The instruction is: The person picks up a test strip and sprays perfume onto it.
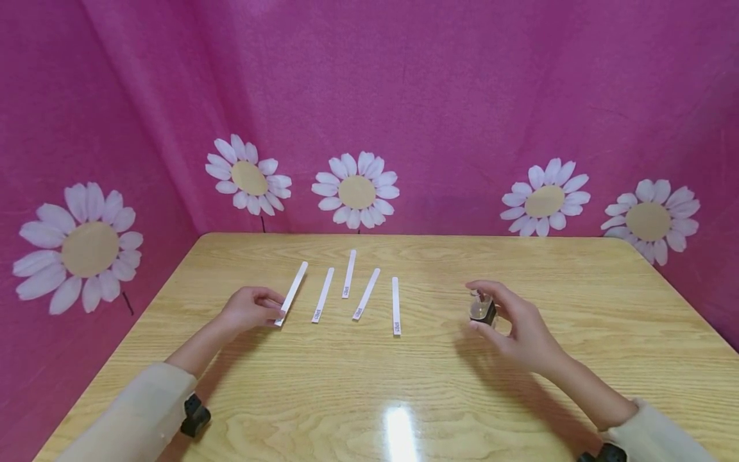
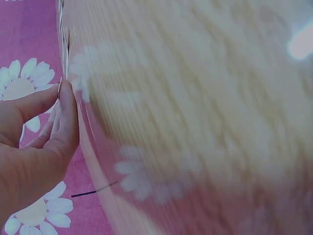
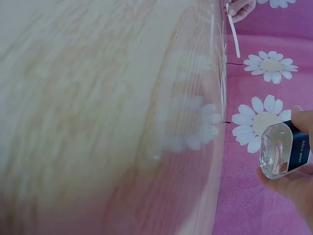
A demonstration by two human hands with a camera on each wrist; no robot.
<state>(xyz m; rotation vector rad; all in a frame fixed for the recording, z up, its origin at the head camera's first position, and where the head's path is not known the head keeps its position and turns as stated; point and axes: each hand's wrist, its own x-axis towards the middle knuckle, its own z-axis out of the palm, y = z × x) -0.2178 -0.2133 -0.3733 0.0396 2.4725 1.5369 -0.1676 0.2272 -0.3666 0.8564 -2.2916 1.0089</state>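
My left hand [image 1: 247, 310] pinches the near end of a white paper test strip [image 1: 296, 282] between thumb and fingers at the left of the row. In the left wrist view the strip shows edge-on at the fingertips [image 2: 67, 87]. On the right, my right hand [image 1: 530, 339] grips a small glass perfume bottle [image 1: 480, 309] between thumb and fingers, over the table. The right wrist view shows its clear, thick glass and a dark label with pale lettering [image 3: 300, 149].
Several more white strips lie spread on the wooden table [image 1: 439, 385], among them one strip [image 1: 323, 295] nearest the left hand and another strip [image 1: 396, 305] toward the right hand. A pink curtain [image 1: 439, 115] with large white daisies hangs behind the table and along its sides.
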